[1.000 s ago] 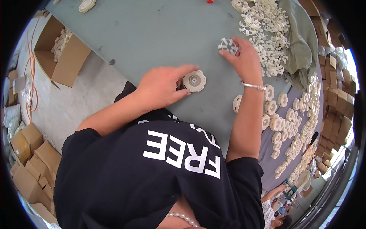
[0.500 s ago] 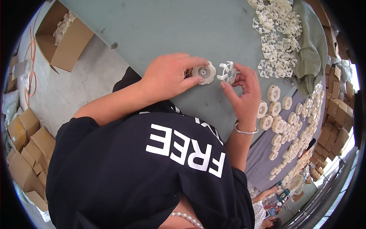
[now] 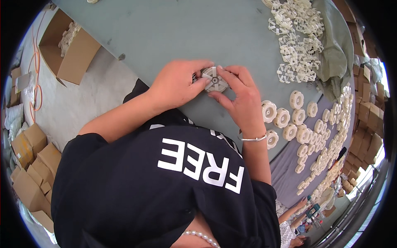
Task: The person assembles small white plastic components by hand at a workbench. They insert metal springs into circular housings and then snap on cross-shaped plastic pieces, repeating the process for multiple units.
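Over the table (image 3: 165, 33), my left hand (image 3: 180, 82) grips a round cream plastic housing by its left rim, between thumb and fingers. A white spoked plastic piece (image 3: 215, 79) lies flat against the housing's face and covers most of it. My right hand (image 3: 240, 93) is closed on the right edge of the spoked piece, thumb below and fingers above. Whether the piece sits fully inside the housing, I cannot tell. Something small and dark, perhaps a spring, shows between my left fingers.
Loose spoked pieces (image 3: 295, 53) lie heaped at the far right, beside a green cloth (image 3: 335, 45). Many round housings (image 3: 297, 100) spread along the right. An open cardboard box (image 3: 78, 56) stands at the left. Another person's arm (image 3: 293, 211) shows at lower right.
My right hand has moved left and brought the spoked piece from beside the housing onto its face. More round housings now show beside my right wrist.
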Demonstrator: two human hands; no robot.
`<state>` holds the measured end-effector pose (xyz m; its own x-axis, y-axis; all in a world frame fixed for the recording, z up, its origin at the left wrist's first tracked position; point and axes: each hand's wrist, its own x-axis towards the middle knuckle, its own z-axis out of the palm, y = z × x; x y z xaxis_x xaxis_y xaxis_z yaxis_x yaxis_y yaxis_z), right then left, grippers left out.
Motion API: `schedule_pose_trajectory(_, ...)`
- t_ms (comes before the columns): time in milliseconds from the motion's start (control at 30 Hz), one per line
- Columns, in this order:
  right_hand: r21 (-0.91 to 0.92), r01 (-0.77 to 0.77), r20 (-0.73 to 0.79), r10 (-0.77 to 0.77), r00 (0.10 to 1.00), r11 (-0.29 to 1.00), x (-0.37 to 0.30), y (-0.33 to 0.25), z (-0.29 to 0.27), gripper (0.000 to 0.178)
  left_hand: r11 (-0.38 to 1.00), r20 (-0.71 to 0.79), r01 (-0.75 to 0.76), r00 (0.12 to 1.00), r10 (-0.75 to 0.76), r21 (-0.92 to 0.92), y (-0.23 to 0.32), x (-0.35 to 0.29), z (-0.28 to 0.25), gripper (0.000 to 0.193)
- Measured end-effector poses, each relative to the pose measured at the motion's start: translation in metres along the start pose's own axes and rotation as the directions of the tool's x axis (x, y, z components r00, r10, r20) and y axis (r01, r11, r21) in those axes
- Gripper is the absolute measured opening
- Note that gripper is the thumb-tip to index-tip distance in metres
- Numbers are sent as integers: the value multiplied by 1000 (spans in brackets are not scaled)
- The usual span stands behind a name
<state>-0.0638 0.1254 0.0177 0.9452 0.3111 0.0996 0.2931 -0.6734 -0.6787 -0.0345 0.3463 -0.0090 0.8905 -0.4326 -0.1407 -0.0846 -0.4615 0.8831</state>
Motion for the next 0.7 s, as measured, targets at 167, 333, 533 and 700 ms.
schedule_pose_trajectory(167, 17, 8, -54, -8, 999, 1000, -11, 3, 7, 57, 995, 75, 13, 997, -21, 96, 16, -8, -5, 73)
schedule_pose_trajectory(333, -160, -239, -237, 197, 951, 958, -35, 45, -47, 67, 906, -182, 136, 981, -66, 401, -12, 15, -6, 70)
schedule_pose_trajectory(533, -459, -453, -409, 271, 871, 764, -19, 128, -103, 77, 955, -134, -240, 955, 264, 174, 8, 28, 0, 46)
schedule_pose_trajectory(700, -43, -440, -190, 425, 885, 897, -4, 62, -93, 73, 881, -104, -228, 950, 295, 415, -2, 62, 11, 46)
